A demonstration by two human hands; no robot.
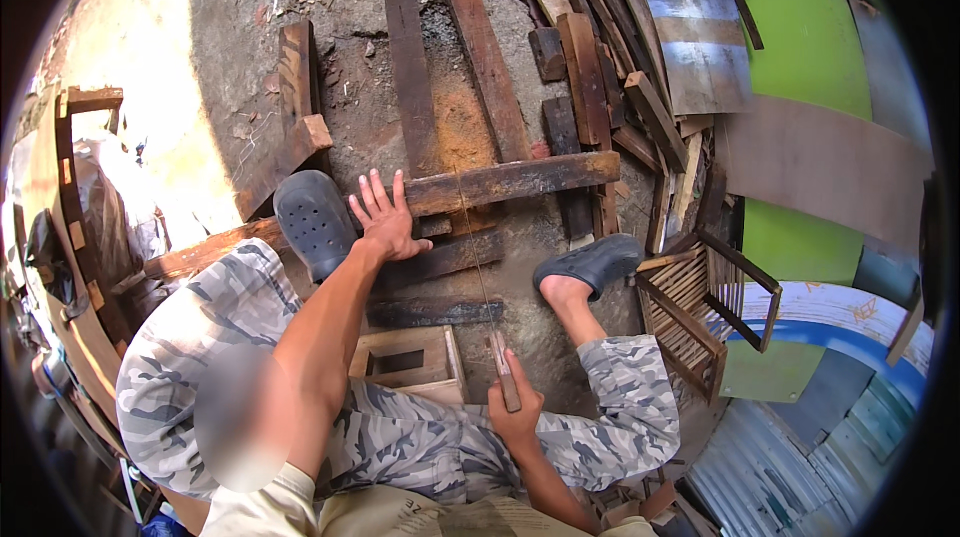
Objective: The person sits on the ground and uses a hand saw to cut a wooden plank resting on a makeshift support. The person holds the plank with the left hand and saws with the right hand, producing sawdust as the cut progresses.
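Note:
A long dark wooden beam (535,180) lies crosswise in front of me, over other timbers on the ground. My left hand (388,224) presses on it with fingers spread, close to my left clog (316,222), which rests on the beam. In my right hand (516,409) is the handle of a handsaw (503,373). Its thin blade, seen nearly edge-on, runs up and away to the beam, crossing it right of my left hand. How deep the blade sits in the wood, I cannot tell. Orange sawdust (463,130) is piled just beyond the beam.
Two long planks (408,57) stretch away from the beam. Stacked timber (590,67) lies at the right, near a slatted wooden frame (690,287). My right clog (590,265) stands on the ground. A wooden box-like piece (452,362) sits between my legs.

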